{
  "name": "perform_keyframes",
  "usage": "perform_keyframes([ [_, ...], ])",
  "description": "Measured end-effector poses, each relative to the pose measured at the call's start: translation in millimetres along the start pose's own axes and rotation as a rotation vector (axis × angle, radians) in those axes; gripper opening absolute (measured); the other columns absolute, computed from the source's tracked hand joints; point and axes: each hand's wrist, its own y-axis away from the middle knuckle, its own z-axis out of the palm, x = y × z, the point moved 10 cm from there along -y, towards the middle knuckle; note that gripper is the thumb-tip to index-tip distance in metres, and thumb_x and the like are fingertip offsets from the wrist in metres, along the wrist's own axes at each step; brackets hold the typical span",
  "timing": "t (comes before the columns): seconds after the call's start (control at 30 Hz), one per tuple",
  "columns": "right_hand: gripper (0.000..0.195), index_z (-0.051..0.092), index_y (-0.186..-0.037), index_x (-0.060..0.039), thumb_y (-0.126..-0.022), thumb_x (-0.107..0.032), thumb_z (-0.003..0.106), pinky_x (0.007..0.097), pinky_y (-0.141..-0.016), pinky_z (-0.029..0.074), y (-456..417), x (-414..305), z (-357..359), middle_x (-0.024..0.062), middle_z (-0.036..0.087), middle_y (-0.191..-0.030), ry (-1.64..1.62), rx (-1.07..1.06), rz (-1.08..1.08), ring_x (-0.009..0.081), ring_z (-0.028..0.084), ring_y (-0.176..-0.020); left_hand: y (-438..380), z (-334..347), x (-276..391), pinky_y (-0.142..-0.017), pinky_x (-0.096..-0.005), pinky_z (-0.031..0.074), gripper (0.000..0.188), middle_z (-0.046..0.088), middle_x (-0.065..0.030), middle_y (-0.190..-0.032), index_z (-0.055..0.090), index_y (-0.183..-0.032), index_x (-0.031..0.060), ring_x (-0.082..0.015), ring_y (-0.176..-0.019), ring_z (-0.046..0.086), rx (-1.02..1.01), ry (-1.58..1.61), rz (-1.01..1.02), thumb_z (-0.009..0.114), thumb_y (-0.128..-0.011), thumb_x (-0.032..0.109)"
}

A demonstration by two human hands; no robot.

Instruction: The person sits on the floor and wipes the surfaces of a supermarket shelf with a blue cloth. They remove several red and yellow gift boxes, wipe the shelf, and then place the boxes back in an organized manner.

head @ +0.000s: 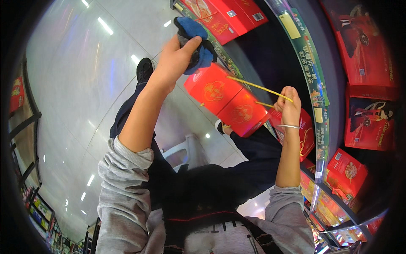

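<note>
A blue and dark cloth (193,28) is bunched in my left hand (177,60), pinched under the thumb, just above the far end of a red gift box. My right hand (289,103) is closed around the yellow cord handle (253,85) of that red gift box (226,100), which hangs tilted in front of the shelf edge. Gold emblems decorate the box's upward face. A metal bangle circles my right wrist. Another red box (304,127) with yellow cord lies behind my right hand, partly hidden by it.
Shelving runs along the right, its price rail (309,63) bearing writing. Red boxes (368,127) stand on the upper shelf, and another red carton (222,19) sits at the far end. A white plastic stool (182,150) is between my legs on the tiled floor. More shelving lines the left.
</note>
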Motion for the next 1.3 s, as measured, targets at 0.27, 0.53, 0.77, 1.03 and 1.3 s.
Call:
perform_keyframes([
  [0.27,0.027,0.049,-0.085,-0.0049,-0.102,-0.024,0.041,0.0214,-0.044,0.02,28,-37,-37,-0.0002,0.039,-0.055,-0.078,0.139,-0.129,0.0056,0.031,-0.048,0,-3,-3,-0.069,-0.03,0.048,0.035,0.064,-0.0069,-0.086,0.058,-0.107,-0.0006,-0.0134,-0.077,0.059,-0.024,-0.103,0.0,0.058,-0.09,0.03],
  [0.53,0.024,0.046,-0.1,-0.0016,-0.101,-0.025,0.04,0.03,-0.074,0.05,31,-98,-68,0.0213,0.066,-0.084,-0.187,0.171,-0.454,0.0235,0.063,-0.074,41,82,-144,-0.073,-0.0484,0.05,0.032,0.066,-0.0226,-0.088,0.053,-0.106,0.0019,-0.04,-0.084,0.063,-0.604,-1.261,-0.052,0.05,-0.083,0.024],
  [0.77,0.023,0.044,-0.1,-0.0041,-0.103,-0.025,0.034,0.0261,-0.067,0.047,15,-80,-65,0.0241,0.067,-0.094,0.084,0.138,-0.368,0.0195,0.063,-0.071,56,203,-197,-0.082,-0.0466,0.047,0.035,0.061,-0.0269,-0.102,0.053,-0.107,-0.0045,-0.043,-0.098,0.058,-0.667,-0.589,-0.066,0.054,-0.086,0.023],
  [1.03,0.043,0.041,-0.132,-0.0044,-0.091,-0.011,0.055,0.0371,-0.086,0.049,20,-43,-16,0.0227,0.055,-0.124,1.123,-0.097,-0.686,0.0314,0.061,-0.105,17,224,-158,-0.081,-0.0457,0.047,0.037,0.059,-0.0258,-0.104,0.05,-0.115,-0.0037,-0.0413,-0.097,0.058,-0.437,-0.521,0.161,0.057,-0.084,0.016],
  [1.3,0.101,0.023,-0.146,-0.0169,-0.064,-0.026,0.082,0.0438,-0.089,0.048,-30,27,-37,0.0173,0.037,-0.139,1.376,0.087,-0.191,0.0365,0.047,-0.122,66,196,-71,-0.078,-0.0406,0.051,0.04,0.061,-0.0146,-0.104,0.05,-0.116,0.0008,-0.0323,-0.098,0.06,-0.692,-1.17,0.483,0.058,-0.077,0.006],
])
